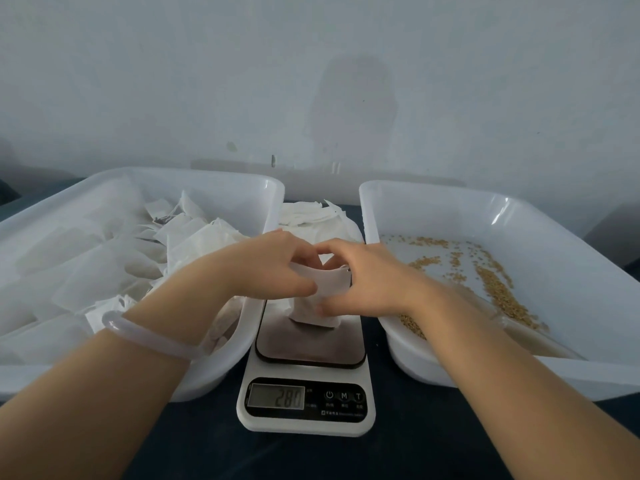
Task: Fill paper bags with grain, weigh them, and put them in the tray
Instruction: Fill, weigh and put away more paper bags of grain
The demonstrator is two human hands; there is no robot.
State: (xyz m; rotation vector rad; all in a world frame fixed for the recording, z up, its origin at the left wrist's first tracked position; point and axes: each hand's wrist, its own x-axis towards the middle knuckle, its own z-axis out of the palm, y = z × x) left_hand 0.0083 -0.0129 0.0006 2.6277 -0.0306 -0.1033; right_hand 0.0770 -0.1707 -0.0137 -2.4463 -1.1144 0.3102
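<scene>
- we hold the paper bag by its top with both hands: the left hand pinches the left side of the mouth with its fingers curled over the edge, and the right hand pinches the right side, thumb low on the bag's face.
- the bag's bottom seems to rest on the platform of the scale, between the two trays. if we lean on it or lift it while we fuss with the mouth, the number on the display is likely false.
- the paper looks thin and soft. a hard pull between the two pinches could tear the mouth, and a slack one could let the bag tip and spill grain onto the platform.
- the left wrist hangs over the near corner of the left tray, which holds filled bags. a careless swing across could catch the rim.
- the right forearm crosses the right tray, just above the loose grain. a dragged sleeve or wrist could sweep kernels out.
</scene>
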